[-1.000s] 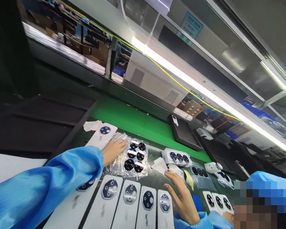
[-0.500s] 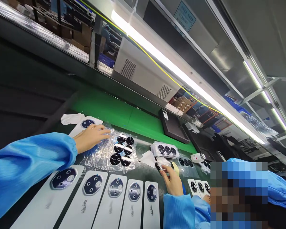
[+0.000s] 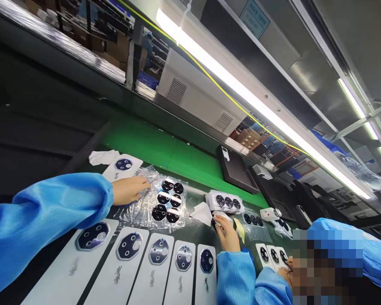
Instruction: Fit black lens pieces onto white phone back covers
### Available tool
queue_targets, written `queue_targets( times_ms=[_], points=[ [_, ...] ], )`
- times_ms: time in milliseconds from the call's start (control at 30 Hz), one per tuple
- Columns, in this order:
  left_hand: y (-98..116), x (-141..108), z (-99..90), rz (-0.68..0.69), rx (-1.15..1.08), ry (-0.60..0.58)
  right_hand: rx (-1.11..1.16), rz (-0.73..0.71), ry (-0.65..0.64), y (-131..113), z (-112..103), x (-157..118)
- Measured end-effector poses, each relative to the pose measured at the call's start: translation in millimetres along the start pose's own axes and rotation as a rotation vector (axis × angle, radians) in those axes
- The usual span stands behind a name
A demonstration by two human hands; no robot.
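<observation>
My left hand [image 3: 131, 190] rests over a crumpled clear plastic sheet [image 3: 133, 211], fingers extended and nothing visible in them. On its right part lie several round black lens-cover pieces [image 3: 159, 213]. My right hand [image 3: 227, 234] has its fingers curled by a white crumpled cloth [image 3: 222, 217]; a small dark edge shows at the fingertips, and what they grip is hidden. Before me stands a row of several white panels [image 3: 182, 281] with dark octagonal camera plates [image 3: 159, 251]. Another such white panel [image 3: 122, 167] lies beyond my left hand.
A green belt [image 3: 165, 150] runs behind the work surface, with a black tray [image 3: 239, 173] on it. A white stack with black discs [image 3: 225, 202] and a yellow slip [image 3: 240, 231] lie near my right hand. At right, a co-worker's hand [image 3: 285, 273] touches small white panels [image 3: 266, 256].
The whole view has shifted slightly. My left hand has lowered onto the plastic, its fingers closer together. My right hand has moved up against the white cloth; the dark item at its fingertips is now mostly hidden.
</observation>
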State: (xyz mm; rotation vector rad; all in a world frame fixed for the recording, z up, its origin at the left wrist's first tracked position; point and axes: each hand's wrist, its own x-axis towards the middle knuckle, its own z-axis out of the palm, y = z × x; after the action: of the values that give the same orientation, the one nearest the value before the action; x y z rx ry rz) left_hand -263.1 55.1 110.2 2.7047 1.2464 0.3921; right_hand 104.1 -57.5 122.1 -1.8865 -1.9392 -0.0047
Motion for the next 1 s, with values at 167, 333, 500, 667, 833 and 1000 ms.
queue_targets(
  times_ms=[167,333,500,667,833,1000],
  points=[
    [-9,-10,-55.1,-0.088,-0.029,0.021,-0.04,-0.108,-0.019,1,21,4],
    [-10,-58,-111.8,-0.147,-0.056,0.177,-0.057,-0.16,0.018,9,29,4],
    [3,-130,-92.9,-0.317,0.01,0.259,-0.257,-0.385,0.072,35,33,8],
    [2,-170,-42.4,-0.3,-0.053,0.119,-0.386,-0.688,0.115,20,5,27],
    [-15,-127,-43.4,-0.465,-0.02,0.093,-0.293,-0.801,0.173,-60,-12,41],
    [-38,-65,-39.1,-0.495,-0.01,0.097,-0.153,-0.918,-0.001,-105,2,27]
  ],
)
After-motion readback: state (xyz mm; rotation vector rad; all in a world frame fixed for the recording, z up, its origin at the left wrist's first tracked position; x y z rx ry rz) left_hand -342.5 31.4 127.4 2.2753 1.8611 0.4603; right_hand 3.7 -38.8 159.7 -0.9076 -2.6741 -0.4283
